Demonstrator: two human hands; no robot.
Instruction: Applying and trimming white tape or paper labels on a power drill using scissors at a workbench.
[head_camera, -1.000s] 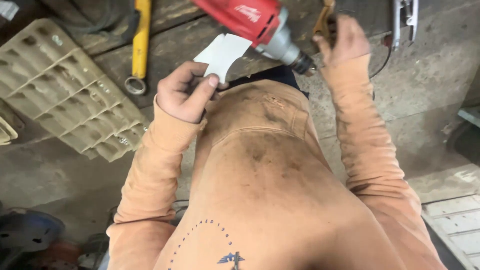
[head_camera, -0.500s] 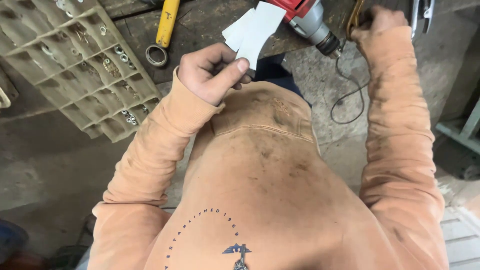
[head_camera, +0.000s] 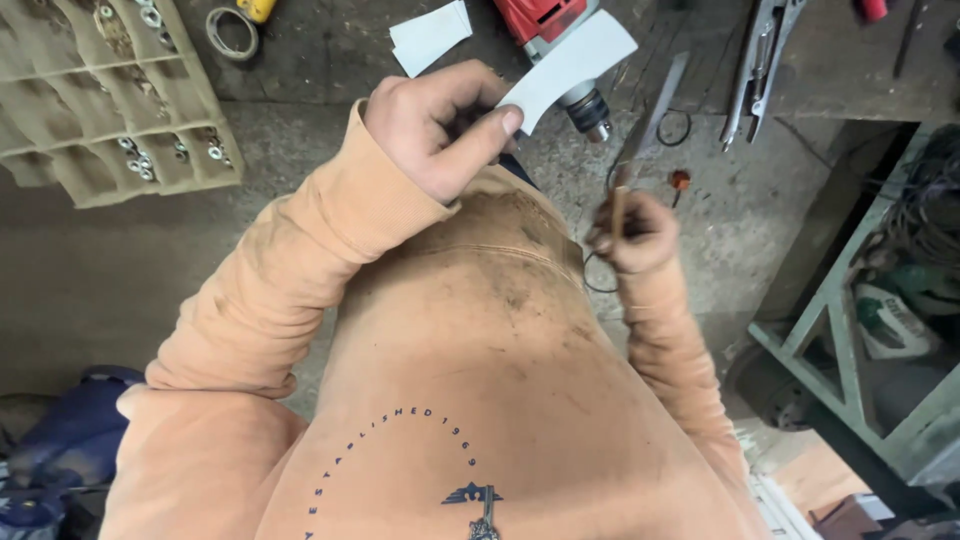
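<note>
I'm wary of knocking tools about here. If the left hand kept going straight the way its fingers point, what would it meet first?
Probably the red drill on the bench: the left hand, pinching a white card, points up-right toward it. Depth is unclear; the card overlaps the drill in view.

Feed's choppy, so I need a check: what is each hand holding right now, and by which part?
The left hand pinches a white card by its lower corner. The right hand grips a thin stick-like tool at its lower end.
</note>
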